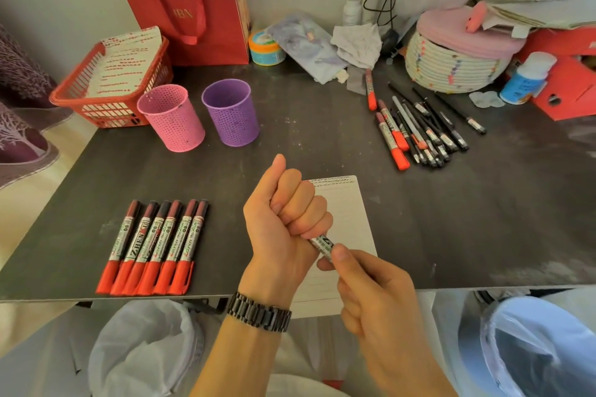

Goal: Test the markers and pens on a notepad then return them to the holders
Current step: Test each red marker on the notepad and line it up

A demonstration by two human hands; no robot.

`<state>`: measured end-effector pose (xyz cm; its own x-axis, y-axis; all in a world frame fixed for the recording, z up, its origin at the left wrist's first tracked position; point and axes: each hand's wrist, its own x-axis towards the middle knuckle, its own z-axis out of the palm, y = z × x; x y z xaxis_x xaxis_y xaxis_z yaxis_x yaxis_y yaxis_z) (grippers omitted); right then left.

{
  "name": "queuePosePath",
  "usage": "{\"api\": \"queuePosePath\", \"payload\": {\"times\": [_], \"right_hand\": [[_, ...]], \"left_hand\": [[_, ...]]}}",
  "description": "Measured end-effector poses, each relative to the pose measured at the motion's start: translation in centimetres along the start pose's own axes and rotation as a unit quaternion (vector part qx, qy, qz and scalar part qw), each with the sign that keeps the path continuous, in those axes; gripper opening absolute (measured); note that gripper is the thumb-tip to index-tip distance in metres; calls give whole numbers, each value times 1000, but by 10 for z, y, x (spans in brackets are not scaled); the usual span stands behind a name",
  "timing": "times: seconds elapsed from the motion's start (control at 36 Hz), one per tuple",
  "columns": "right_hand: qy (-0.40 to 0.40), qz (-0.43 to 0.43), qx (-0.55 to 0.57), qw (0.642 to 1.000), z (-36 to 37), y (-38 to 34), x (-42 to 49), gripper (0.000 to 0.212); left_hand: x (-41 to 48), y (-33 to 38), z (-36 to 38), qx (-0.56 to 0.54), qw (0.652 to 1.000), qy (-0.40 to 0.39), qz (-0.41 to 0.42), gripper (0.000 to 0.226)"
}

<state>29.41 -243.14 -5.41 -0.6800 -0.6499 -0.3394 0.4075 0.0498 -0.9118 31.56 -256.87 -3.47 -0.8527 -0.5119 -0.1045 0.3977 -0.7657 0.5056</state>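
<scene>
Both my hands grip one red marker (323, 244) above the white notepad (350, 216) at the table's front edge. My left hand (283, 219) is a fist around the marker's upper end, which it hides. My right hand (371, 287) pinches the lower barrel. Only a short printed stretch of the barrel shows between them. Several red markers (151, 248) lie in a neat row at the front left. A loose pile of markers and black pens (419, 126) lies at the back right. An empty pink holder (172, 118) and purple holder (231, 113) stand at the back left.
A red basket (106, 80) with paper and a red bag (190, 0) stand behind the holders. A woven basket with a pink lid (458, 51), a glue bottle (527, 77) and red boxes (567, 74) crowd the back right. Bagged bins (145, 345) sit below the table edge.
</scene>
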Motion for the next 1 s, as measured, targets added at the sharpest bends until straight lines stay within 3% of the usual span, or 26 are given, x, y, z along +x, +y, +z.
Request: {"api": "queuePosePath", "payload": {"times": [0.11,0.19,0.31,0.39,0.5,0.64,0.86,0.92,1.0], "right_hand": [[-37,-3,-12,999,-5,-6,8,44],[-47,-58,-100,992,-14,-15,18,41],[-43,-133,-233,962,-27,-25,31,24],[-47,-140,-287,947,-29,-30,39,9],[-48,-124,-242,961,-20,-31,51,8],[-30,-84,-138,986,14,-22,67,30],[-84,-103,-154,979,75,-2,92,25],[-96,-90,-169,977,87,3,102,21],[-115,-73,-221,966,103,11,115,20]], "left_hand": [[4,8,-2,80,996,-34,8,57],[3,13,-9,199,980,-15,17,49],[-12,24,-30,461,886,13,32,28],[-30,38,-43,576,817,21,9,31],[-56,56,-57,601,799,18,-24,22],[-81,61,-66,619,783,48,-24,18],[-108,81,-76,677,728,97,42,22],[-115,89,-85,711,689,121,77,24],[-123,104,-103,782,571,186,168,27]]}}
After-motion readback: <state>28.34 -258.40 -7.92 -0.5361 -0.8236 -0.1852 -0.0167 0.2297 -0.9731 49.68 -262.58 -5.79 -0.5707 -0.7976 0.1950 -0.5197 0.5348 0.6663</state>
